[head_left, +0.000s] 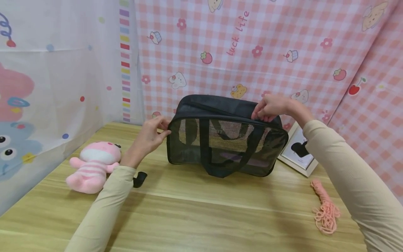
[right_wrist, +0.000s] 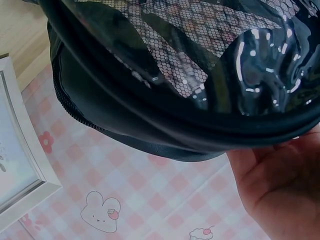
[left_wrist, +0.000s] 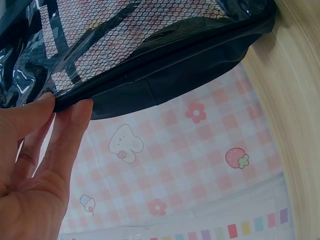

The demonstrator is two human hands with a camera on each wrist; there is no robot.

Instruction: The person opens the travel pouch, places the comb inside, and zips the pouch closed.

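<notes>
A black bag (head_left: 185, 155) with a clear front panel stands upright on the table, its strap handle (head_left: 204, 147) hanging down the front. Through the panel show mesh and a long purple thing (head_left: 252, 160). My left hand (head_left: 149, 135) pinches the bag's upper left edge between thumb and fingers; the left wrist view shows the piped rim (left_wrist: 145, 67) in that pinch. At the top right, my right hand (head_left: 273, 106) holds the bag's upper rim with curled fingers. In the right wrist view, the bag hides its fingertips, and a zipper (right_wrist: 75, 112) runs along the side.
A pink plush toy (head_left: 92, 171) lies left of my left forearm. Behind my right forearm a white picture frame (head_left: 306, 170) leans near the curtain. A bundle of pink cord (head_left: 325, 210) lies at the right. A pink checked curtain (head_left: 195, 35) hangs behind the table (head_left: 189, 217).
</notes>
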